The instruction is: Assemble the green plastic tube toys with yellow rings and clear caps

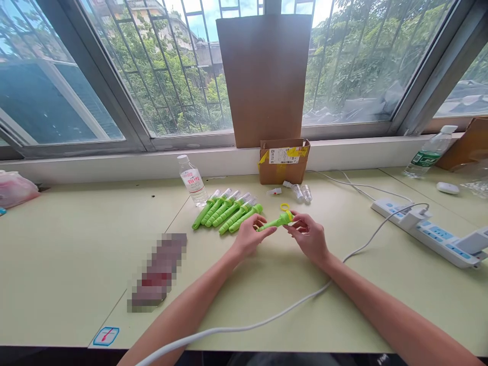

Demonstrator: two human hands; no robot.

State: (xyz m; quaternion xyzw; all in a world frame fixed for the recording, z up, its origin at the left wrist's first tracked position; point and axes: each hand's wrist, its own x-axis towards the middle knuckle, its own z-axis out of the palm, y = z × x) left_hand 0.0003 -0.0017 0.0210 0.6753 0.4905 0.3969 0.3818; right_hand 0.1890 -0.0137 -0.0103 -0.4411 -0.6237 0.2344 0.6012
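My left hand [251, 235] grips the lower end of a green tube [275, 222], held tilted above the table. At its upper end, my right hand [308, 236] pinches around a yellow ring [290, 216]. Another yellow ring [284, 207] lies just behind. Left of my hands rests a row of several similar green tubes [224, 211], most with clear caps. Behind my hands are clear plastic caps [302, 193] and a small white piece with a red tip [274, 191].
A cardboard box [284, 173] stands by the window. Two water bottles [193, 183] stand left and far right. A power strip [427, 231] lies at right, and a white cable [267, 319] crosses the front. A blurred dark object [159, 272] lies left.
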